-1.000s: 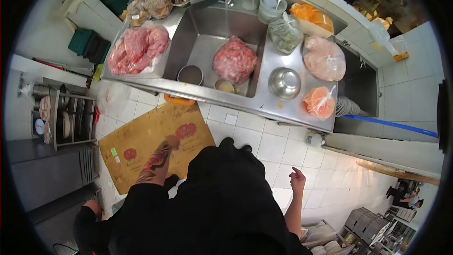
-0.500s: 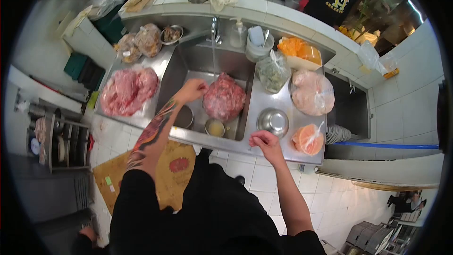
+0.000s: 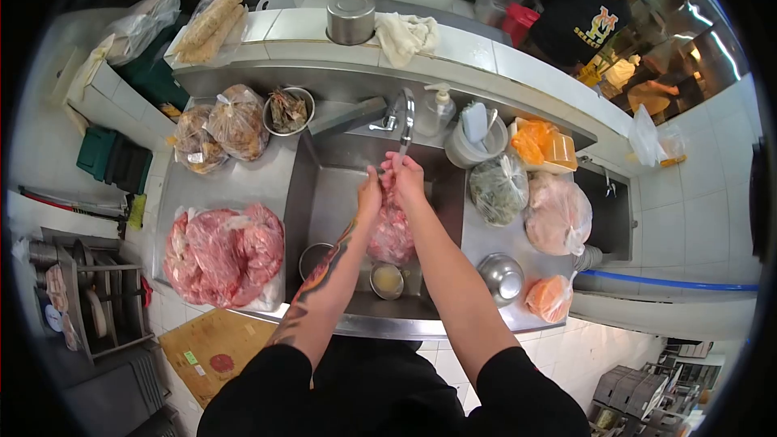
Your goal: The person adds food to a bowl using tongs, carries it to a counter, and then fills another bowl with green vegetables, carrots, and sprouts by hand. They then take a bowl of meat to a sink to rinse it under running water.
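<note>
has just brought left hand (image 3: 370, 193) and right hand (image 3: 405, 177) close together beneath the faucet (image 3: 406, 105), toward twelve o'clock in the sink (image 3: 325, 194), after holding both farther apart. shows right fingers bunched and bent inward; cannot tell the spacing of the left fingertips, partly hidden, nor any grip. now frames the raw meat (image 3: 392, 236) between both forearms, toward six o'clock from the hands, near a small bowl of yellowish liquid (image 3: 388, 281), with bagged greens (image 3: 498, 191) at three o'clock.
</note>
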Action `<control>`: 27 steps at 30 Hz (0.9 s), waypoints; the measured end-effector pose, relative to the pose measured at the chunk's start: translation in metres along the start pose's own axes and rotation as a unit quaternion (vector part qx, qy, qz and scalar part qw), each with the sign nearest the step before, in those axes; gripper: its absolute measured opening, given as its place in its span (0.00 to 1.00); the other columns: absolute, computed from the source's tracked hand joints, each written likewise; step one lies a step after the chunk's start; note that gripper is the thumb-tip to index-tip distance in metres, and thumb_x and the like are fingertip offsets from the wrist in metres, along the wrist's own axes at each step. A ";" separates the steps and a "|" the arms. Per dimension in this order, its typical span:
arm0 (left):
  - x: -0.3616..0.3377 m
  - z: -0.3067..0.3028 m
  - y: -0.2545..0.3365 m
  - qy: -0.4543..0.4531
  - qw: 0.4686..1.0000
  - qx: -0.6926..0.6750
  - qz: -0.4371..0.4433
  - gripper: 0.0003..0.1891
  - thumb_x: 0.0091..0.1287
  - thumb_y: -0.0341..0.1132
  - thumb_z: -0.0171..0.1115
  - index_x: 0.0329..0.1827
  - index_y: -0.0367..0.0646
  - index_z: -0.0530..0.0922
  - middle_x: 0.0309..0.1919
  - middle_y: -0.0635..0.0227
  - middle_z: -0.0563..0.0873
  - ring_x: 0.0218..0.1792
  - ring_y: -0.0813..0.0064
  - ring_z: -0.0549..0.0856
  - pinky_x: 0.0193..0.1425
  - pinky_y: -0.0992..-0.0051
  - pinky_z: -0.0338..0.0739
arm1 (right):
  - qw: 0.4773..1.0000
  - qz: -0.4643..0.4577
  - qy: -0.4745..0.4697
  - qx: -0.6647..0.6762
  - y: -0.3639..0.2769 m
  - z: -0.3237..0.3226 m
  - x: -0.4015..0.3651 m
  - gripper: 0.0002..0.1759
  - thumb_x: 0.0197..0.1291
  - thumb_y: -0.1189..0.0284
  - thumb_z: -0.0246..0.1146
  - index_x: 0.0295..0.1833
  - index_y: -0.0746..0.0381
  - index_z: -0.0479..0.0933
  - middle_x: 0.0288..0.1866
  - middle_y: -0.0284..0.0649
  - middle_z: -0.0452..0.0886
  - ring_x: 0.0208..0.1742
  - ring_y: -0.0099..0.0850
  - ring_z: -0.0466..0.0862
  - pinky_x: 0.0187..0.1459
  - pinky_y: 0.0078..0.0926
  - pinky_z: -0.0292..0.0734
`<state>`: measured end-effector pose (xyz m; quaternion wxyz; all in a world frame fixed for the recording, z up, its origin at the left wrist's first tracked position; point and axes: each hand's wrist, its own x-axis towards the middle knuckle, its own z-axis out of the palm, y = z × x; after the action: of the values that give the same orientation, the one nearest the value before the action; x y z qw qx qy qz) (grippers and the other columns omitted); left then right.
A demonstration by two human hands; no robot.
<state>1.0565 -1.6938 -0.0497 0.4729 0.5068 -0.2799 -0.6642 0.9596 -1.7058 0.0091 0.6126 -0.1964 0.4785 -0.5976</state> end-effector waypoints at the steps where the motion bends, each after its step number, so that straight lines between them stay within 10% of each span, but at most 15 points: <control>1: -0.007 -0.005 0.006 -0.026 0.990 -0.055 -0.126 0.28 0.79 0.60 0.43 0.44 0.45 0.83 0.35 0.69 0.87 0.34 0.71 0.85 0.40 0.68 0.78 | 0.999 0.020 0.006 -0.033 0.002 0.004 0.008 0.14 0.75 0.65 0.57 0.43 0.65 0.79 0.30 0.38 0.82 0.26 0.25 0.82 0.27 0.22 0.77; 4: -0.050 0.012 0.053 -0.069 0.977 -0.096 -0.177 0.32 0.78 0.63 0.39 0.57 0.43 0.78 0.49 0.64 0.85 0.48 0.71 0.85 0.50 0.66 0.79 | 0.969 -0.026 0.133 -0.207 -0.001 0.022 0.018 0.17 0.74 0.63 0.57 0.33 0.62 0.77 0.20 0.38 0.78 0.17 0.23 0.74 0.19 0.27 0.65; 6: -0.053 0.028 0.054 -0.124 0.982 -0.123 -0.078 0.34 0.75 0.62 0.50 0.66 0.37 0.69 0.58 0.57 0.79 0.58 0.68 0.80 0.58 0.67 0.76 | 0.907 -0.142 0.127 -0.376 0.039 -0.014 0.054 0.25 0.75 0.50 0.49 0.43 0.61 0.77 0.19 0.36 0.76 0.18 0.30 0.77 0.22 0.36 0.69; 10: -0.028 0.047 0.039 0.019 0.997 0.079 -0.018 0.38 0.65 0.49 0.68 0.70 0.36 0.62 0.61 0.49 0.75 0.63 0.59 0.76 0.67 0.65 0.70 | 0.799 -0.214 0.073 -0.557 0.064 -0.034 0.044 0.18 0.70 0.56 0.51 0.48 0.57 0.78 0.31 0.38 0.83 0.37 0.31 0.85 0.38 0.33 0.76; 13: -0.009 0.048 0.032 -0.009 0.998 0.053 0.022 0.39 0.61 0.48 0.72 0.67 0.35 0.63 0.56 0.51 0.77 0.57 0.63 0.79 0.62 0.66 0.73 | 0.902 -0.196 0.009 -0.385 0.151 -0.121 0.109 0.18 0.70 0.57 0.53 0.52 0.57 0.79 0.38 0.40 0.85 0.43 0.31 0.85 0.43 0.33 0.77; 17: 0.012 0.043 0.026 -0.020 0.993 0.117 0.023 0.28 0.62 0.50 0.70 0.55 0.35 0.76 0.45 0.56 0.85 0.48 0.67 0.82 0.52 0.66 0.77 | 0.990 -0.072 0.092 -0.076 0.017 0.013 -0.033 0.21 0.74 0.55 0.54 0.51 0.62 0.81 0.47 0.39 0.85 0.47 0.29 0.83 0.50 0.30 0.77; 21: 0.023 0.028 0.039 -0.052 0.910 0.359 0.203 0.20 0.68 0.49 0.62 0.38 0.36 0.83 0.31 0.53 0.88 0.32 0.58 0.87 0.41 0.62 0.80 | 0.983 0.019 0.126 0.135 0.024 0.028 -0.048 0.27 0.75 0.53 0.53 0.66 0.62 0.73 0.63 0.41 0.78 0.63 0.32 0.77 0.63 0.30 0.73; 27: 0.017 0.017 0.038 -0.224 0.819 0.480 0.222 0.15 0.72 0.39 0.54 0.46 0.36 0.84 0.42 0.52 0.89 0.45 0.56 0.88 0.51 0.63 0.80 | 0.975 0.047 0.156 0.150 0.028 0.034 -0.049 0.27 0.69 0.55 0.64 0.65 0.59 0.72 0.59 0.40 0.80 0.58 0.35 0.80 0.60 0.34 0.77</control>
<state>1.0532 -1.7263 -0.0183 0.2290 0.4308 -0.7665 -0.4176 1.0117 -1.6662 0.0193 0.5802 0.0162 0.4815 -0.6567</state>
